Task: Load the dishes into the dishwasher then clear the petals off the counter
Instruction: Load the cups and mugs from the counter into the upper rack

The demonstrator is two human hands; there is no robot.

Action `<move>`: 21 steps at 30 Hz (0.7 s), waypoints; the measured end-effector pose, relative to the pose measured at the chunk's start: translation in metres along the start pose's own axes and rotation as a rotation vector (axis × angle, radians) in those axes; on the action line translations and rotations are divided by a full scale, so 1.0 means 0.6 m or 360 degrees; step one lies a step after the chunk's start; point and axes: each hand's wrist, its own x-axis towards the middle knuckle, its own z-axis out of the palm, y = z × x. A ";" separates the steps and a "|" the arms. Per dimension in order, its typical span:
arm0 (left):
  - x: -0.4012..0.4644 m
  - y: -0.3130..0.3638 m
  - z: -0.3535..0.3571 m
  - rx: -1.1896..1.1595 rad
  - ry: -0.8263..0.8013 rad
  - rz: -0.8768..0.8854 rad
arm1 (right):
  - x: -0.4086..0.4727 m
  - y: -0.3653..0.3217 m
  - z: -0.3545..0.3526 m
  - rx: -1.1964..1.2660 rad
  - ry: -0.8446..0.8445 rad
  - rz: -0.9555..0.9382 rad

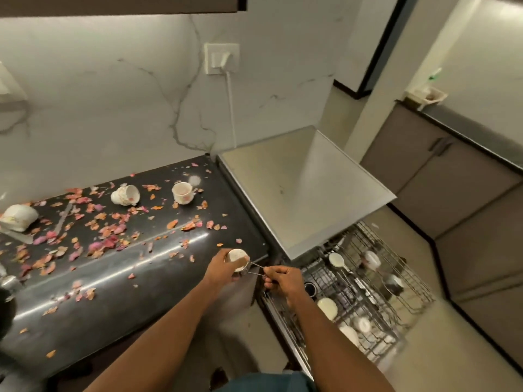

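Here, nearest, two bare forearms reach forward over the front edge of the counter (135,290). Left hand (223,268): grip curled round a small white cup (237,257) seated in a metal strainer, held at the counter's right front corner. Right hand (283,281): grip narrow, fingers pinching the strainer's thin wire handle (256,269), just right of that corner and over the gap toward the dishwasher.

Right of the counter: dishwasher (300,193), steel top bare, its wire rack (376,295) pulled out below, holding several white dishes, among them a white ladle-like piece (336,260) and a round white bowl (327,308); exact pieces are blurred.

On the counter, middle: pink and orange petals (110,236) scattered widely, thickest toward the left. Far side of the counter: a white cup upright with a handle (182,193); left of it a white cup lying on its side (126,195); at the left edge a larger white cup, also tipped (18,217).

Beyond the counter: a marbled white wall with a socket (222,58) and a white cord hanging down.
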 end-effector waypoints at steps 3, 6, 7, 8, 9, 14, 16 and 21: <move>0.012 0.009 0.059 0.0579 -0.0102 0.0228 | -0.014 -0.005 -0.061 0.0064 0.0119 -0.0023; 0.007 0.024 0.133 0.0842 -0.0174 0.0405 | -0.025 -0.006 -0.131 0.0118 0.0198 -0.0044; 0.005 0.027 0.158 0.0872 -0.0207 0.0427 | -0.027 -0.006 -0.158 0.0139 0.0215 -0.0045; 0.002 0.031 0.179 0.0900 -0.0243 0.0444 | -0.030 -0.006 -0.179 0.0175 0.0226 -0.0046; 0.001 0.033 0.205 0.0953 -0.0278 0.0462 | -0.033 -0.007 -0.206 0.0194 0.0254 -0.0043; -0.005 0.044 0.325 0.1201 -0.0441 0.0538 | -0.047 -0.004 -0.324 0.0264 0.0371 -0.0016; 0.002 0.037 0.366 0.1294 -0.0458 0.0566 | -0.050 0.004 -0.365 0.0276 0.0402 0.0008; -0.022 0.027 0.463 0.1410 -0.0599 0.0623 | -0.071 0.027 -0.454 0.0245 0.0474 0.0039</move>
